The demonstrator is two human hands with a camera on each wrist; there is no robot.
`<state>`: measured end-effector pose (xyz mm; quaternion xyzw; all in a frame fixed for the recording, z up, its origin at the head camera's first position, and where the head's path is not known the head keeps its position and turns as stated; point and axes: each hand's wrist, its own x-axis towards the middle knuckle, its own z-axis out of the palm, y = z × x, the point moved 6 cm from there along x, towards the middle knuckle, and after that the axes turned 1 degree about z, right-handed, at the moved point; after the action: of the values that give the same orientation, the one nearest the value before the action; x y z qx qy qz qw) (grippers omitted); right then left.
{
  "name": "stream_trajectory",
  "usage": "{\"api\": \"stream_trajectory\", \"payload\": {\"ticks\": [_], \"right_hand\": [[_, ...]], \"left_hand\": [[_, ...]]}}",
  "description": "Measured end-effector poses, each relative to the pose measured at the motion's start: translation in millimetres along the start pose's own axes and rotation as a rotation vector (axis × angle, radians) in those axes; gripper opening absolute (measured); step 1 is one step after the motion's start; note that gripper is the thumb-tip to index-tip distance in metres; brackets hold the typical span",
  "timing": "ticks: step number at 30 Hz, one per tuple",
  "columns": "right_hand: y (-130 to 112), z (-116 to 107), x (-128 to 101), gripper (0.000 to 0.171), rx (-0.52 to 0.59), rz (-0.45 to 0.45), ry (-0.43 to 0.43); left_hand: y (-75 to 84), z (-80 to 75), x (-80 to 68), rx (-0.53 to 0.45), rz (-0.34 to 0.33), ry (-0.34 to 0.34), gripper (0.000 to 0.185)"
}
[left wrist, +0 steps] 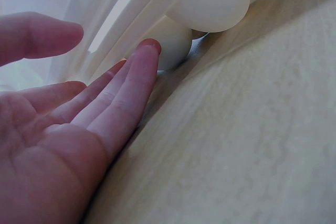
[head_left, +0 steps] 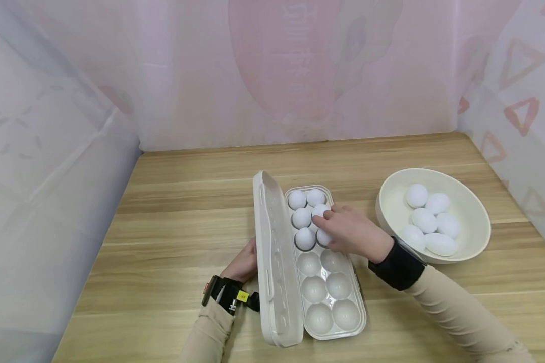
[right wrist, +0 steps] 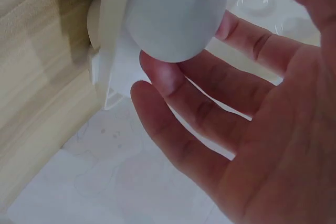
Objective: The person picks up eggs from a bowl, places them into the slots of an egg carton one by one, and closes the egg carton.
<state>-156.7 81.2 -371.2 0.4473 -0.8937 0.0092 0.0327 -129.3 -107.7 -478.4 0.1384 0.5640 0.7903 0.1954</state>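
A cream egg carton (head_left: 331, 322) lies open on the table, its lid (head_left: 279, 272) raised on the left. White eggs (head_left: 305, 239) fill the cups of its far half; the nearer cups hold none. My right hand (head_left: 351, 232) is over the right-hand column, partly hiding two eggs. In the right wrist view, its spread, slightly bent fingers touch an egg (right wrist: 178, 14) at the carton's side; the thumb tip is out of sight. Behind the lid, my left hand (head_left: 244, 262) is partly hidden. In the left wrist view, its nearly straight fingers (left wrist: 123, 95) reach the carton's underside.
A cream bowl (head_left: 477, 227) with several white eggs (head_left: 424, 220) stands to the right, close to my right forearm. The wooden table (head_left: 186, 201) is bordered by printed fabric walls (head_left: 186, 75) at the back and both sides.
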Motion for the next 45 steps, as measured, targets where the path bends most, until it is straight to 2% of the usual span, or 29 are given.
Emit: {"api": "stream_trajectory", "payload": {"ticks": [7,17,22,29,38,45], "right_hand": [[-2.9,4.9,-0.2,0.041,-0.043,0.009,0.000],[-6.6,7.9,0.6,0.032,-0.038,0.014,0.040],[-7.0,6.4,-0.2,0.035,-0.028,0.022,0.030],[-3.4,-1.6,-3.6,0.040,-0.010,0.049,0.027],[4.9,-11.4,-9.0,0.037,-0.011,0.091,0.031],[12.0,-22.7,-15.4,0.030,-0.014,0.102,0.076]], "left_hand": [[1.1,0.7,0.5,-0.020,-0.007,-0.013,0.019],[0.9,0.1,0.7,-0.021,-0.005,-0.021,0.020],[-0.4,-1.9,0.4,0.004,-0.001,-0.030,0.017],[-1.7,-4.5,-1.2,0.008,-0.005,-0.030,0.023],[-2.7,-8.0,-3.1,0.005,-0.006,-0.018,0.023],[-1.5,-8.3,-4.5,0.010,-0.017,-0.005,0.024]]}}
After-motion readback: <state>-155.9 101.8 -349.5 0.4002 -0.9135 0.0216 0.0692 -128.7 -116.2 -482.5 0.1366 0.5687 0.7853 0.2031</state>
